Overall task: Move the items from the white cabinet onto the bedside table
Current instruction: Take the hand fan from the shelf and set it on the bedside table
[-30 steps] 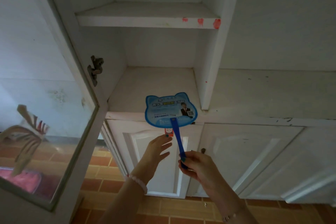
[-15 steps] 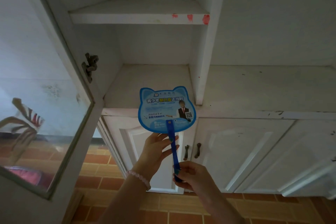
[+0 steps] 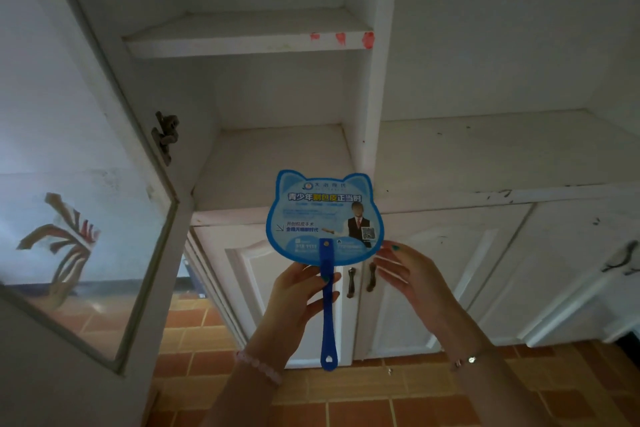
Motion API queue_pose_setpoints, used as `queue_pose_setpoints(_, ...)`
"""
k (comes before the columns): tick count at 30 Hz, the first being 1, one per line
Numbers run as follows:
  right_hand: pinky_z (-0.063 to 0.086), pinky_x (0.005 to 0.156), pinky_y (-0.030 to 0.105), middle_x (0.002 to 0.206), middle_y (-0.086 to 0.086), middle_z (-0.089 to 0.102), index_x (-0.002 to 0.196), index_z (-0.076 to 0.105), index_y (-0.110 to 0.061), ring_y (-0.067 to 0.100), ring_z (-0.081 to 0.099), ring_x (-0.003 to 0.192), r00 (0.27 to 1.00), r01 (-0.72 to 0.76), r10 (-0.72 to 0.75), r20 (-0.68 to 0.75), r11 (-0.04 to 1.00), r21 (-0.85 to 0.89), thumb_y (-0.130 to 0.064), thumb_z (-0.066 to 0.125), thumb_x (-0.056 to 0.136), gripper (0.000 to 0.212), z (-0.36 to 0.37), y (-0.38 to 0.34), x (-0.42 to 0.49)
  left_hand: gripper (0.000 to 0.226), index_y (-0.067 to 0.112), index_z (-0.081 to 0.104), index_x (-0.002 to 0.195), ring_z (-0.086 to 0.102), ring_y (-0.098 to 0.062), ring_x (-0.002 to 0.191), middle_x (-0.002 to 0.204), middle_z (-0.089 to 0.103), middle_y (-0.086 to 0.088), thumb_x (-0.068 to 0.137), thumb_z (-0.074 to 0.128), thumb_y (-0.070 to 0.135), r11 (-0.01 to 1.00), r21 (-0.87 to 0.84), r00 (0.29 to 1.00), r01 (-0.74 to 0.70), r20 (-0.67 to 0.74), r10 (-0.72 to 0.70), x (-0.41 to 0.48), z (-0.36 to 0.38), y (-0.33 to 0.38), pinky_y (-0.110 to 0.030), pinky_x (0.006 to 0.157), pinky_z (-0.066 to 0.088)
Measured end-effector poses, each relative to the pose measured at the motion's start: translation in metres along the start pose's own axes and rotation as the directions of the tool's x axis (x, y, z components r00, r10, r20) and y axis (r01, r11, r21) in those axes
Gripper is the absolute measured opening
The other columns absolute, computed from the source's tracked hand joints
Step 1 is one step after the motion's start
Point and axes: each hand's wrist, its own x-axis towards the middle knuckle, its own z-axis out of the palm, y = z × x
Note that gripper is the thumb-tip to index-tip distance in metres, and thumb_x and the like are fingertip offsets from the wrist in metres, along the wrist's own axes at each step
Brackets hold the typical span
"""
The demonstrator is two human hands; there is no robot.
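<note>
A blue cat-shaped hand fan with printed text and a long blue handle stands upright in front of the white cabinet. My left hand holds it by the upper handle, thumb across the front. My right hand is off the handle, fingers straight, fingertips touching the fan's lower right edge. The two open cabinet shelves behind the fan hold nothing that I can see.
The cabinet's glass door stands swung open on the left, with a latch on its frame. Shut lower doors with dark handles sit behind my hands. Orange floor tiles lie below.
My right hand let go of the handle's lower end and moved up to the fan's right edge. My left hand took hold of the handle. The fan rose and came closer.
</note>
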Motion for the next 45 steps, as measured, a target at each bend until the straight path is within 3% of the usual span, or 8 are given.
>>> queue_pose_setpoints(6, 0.049, 0.087, 0.032, 0.097, 0.002, 0.072, 0.102, 0.065, -0.017, 0.016, 0.066, 0.096, 0.999, 0.049, -0.048, -0.01, 0.996, 0.076, -0.019, 0.045, 0.095, 0.021, -0.006, -0.005, -0.014, 0.027, 0.009, 0.06, 0.107, 0.069, -0.023, 0.088, 0.099, 0.07, -0.01, 0.088, 0.05, -0.008, 0.997, 0.046, 0.998, 0.054, -0.016, -0.053, -0.023, 0.0, -0.012, -0.032, 0.065, 0.058)
queue_pose_setpoints(12, 0.051, 0.086, 0.031, 0.102, 0.004, 0.071, 0.112, 0.064, -0.013, 0.018, 0.066, 0.098, 0.996, 0.056, -0.059, 0.061, 0.997, 0.051, -0.015, 0.049, 0.093, 0.025, -0.025, 0.009, -0.034, 0.026, 0.009, 0.058, 0.107, 0.069, -0.024, 0.086, 0.102, 0.068, -0.012, 0.09, 0.049, -0.007, 0.993, 0.111, 0.997, 0.041, -0.071, -0.034, -0.059, 0.006, -0.031, -0.03, 0.062, 0.057)
queue_pose_setpoints(20, 0.055, 0.077, 0.032, 0.096, 0.014, 0.071, 0.102, 0.065, -0.002, 0.027, 0.067, 0.092, 0.979, 0.007, 0.001, 0.203, 0.999, -0.037, -0.002, 0.055, 0.087, 0.018, -0.062, 0.028, -0.055, 0.028, 0.014, 0.055, 0.11, 0.067, -0.016, 0.062, 0.083, 0.072, -0.006, 0.092, 0.046, -0.006, 0.994, 0.069, 0.958, 0.084, -0.279, -0.062, -0.125, 0.033, -0.092, -0.029, 0.053, 0.054)
queue_pose_setpoints(25, 0.056, 0.072, 0.028, 0.098, 0.016, 0.069, 0.104, 0.063, 0.001, 0.024, 0.068, 0.089, 0.922, -0.086, 0.121, 0.369, 0.99, -0.11, -0.002, 0.054, 0.088, 0.018, -0.07, 0.046, -0.073, 0.028, 0.009, 0.057, 0.11, 0.066, -0.017, 0.057, 0.072, 0.071, -0.001, 0.09, 0.048, -0.01, 0.998, -0.013, 0.88, 0.058, -0.472, -0.058, -0.176, 0.052, -0.123, -0.031, 0.051, 0.055)
queue_pose_setpoints(31, 0.056, 0.062, 0.026, 0.092, 0.017, 0.069, 0.1, 0.063, 0.0, 0.027, 0.065, 0.084, 0.797, -0.239, 0.293, 0.528, 0.956, -0.17, 0.005, 0.053, 0.085, 0.018, -0.043, 0.074, -0.112, 0.031, 0.014, 0.058, 0.106, 0.065, -0.015, 0.056, 0.086, 0.067, -0.011, 0.089, 0.049, -0.011, 0.996, -0.083, 0.709, -0.015, -0.704, -0.048, -0.249, 0.058, -0.143, -0.027, 0.049, 0.054)
queue_pose_setpoints(37, 0.052, 0.079, 0.043, 0.101, 0.025, 0.065, 0.106, 0.062, 0.005, 0.032, 0.062, 0.091, 0.645, -0.339, 0.403, 0.649, 0.912, -0.229, 0.001, 0.044, 0.089, 0.025, -0.004, 0.099, -0.171, 0.027, 0.01, 0.064, 0.104, 0.062, -0.023, 0.07, 0.086, 0.07, -0.012, 0.088, 0.053, -0.008, 0.988, -0.08, 0.51, -0.135, -0.86, 0.001, -0.333, 0.056, -0.163, -0.025, 0.052, 0.051)
queue_pose_setpoints(41, 0.054, 0.055, 0.025, 0.073, 0.008, 0.072, 0.094, 0.063, -0.004, 0.017, 0.067, 0.065, 0.477, -0.321, 0.455, 0.752, 0.887, -0.332, -0.001, 0.037, 0.093, 0.027, 0.02, 0.118, -0.229, 0.024, 0.014, 0.066, 0.098, 0.063, -0.024, 0.076, 0.084, 0.072, -0.009, 0.089, 0.053, -0.003, 0.979, -0.079, 0.382, -0.186, -0.924, -0.002, -0.401, 0.055, -0.183, -0.034, 0.066, 0.049)
queue_pose_setpoints(45, 0.054, 0.056, 0.024, 0.075, 0.008, 0.073, 0.095, 0.063, -0.004, 0.016, 0.068, 0.067, 0.275, -0.254, 0.48, 0.833, 0.872, -0.418, -0.003, 0.033, 0.095, 0.029, 0.042, 0.138, -0.31, 0.021, 0.013, 0.067, 0.097, 0.066, -0.026, 0.079, 0.088, 0.072, -0.01, 0.089, 0.054, -0.003, 0.958, -0.068, 0.246, -0.279, -0.969, 0.003, -0.485, 0.056, -0.207, -0.031, 0.063, 0.051)
